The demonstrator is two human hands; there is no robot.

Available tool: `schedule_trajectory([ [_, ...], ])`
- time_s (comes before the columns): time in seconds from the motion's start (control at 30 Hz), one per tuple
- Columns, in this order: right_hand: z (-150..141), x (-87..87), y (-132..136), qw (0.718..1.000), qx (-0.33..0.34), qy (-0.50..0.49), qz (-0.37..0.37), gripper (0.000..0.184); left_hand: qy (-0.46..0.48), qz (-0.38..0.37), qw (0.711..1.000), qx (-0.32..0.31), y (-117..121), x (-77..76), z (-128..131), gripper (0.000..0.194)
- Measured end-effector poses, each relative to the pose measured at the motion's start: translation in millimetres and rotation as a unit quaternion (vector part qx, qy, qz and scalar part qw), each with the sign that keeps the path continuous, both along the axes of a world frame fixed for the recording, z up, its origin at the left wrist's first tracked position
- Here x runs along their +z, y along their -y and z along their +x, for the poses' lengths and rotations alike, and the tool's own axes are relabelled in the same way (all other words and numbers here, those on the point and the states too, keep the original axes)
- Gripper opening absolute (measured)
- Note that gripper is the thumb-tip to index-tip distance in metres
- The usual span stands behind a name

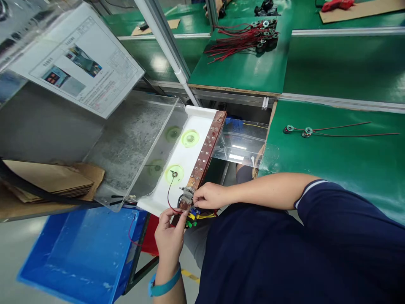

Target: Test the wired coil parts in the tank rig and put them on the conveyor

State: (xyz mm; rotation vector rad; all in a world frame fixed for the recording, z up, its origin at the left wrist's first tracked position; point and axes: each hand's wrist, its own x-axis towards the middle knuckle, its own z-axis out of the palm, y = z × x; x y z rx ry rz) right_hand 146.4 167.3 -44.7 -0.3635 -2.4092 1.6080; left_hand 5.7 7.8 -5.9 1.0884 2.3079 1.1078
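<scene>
Head view: left hand (170,230) pinched on red wire (168,196), its length curving down from green disc (179,175) — right hand's (209,195) grip: cannot tell.

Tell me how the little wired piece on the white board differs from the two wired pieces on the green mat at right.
The single piece sits on a pale green circle; the two pieces lie directly on the mat. The single piece's wire bends toward the left hand; the two pieces' wires stretch out nearly straight. All have small round ends and reddish wires.
</scene>
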Motion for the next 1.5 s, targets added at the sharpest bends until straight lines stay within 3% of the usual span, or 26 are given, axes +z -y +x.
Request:
schedule_trajectory([
  [0.57, 1, 1.5, -3, 1.0, 0.009, -0.005, 0.029, 0.006, -0.083, 0.062, 0.994, -0.025, 8, -21.6, -1, 0.026],
  [0.83, 1, 1.2, -3, 0.999, 0.011, 0.002, 0.033, 0.006, -0.176, 0.094, 0.977, -0.069, 5, -17.8, 2, 0.018],
  [1.5, 2, 1.1, -4, 0.999, 0.016, 0.0, 0.051, 0.007, -0.206, 0.087, 0.967, -0.124, 6, -19.0, -3, 0.013],
])
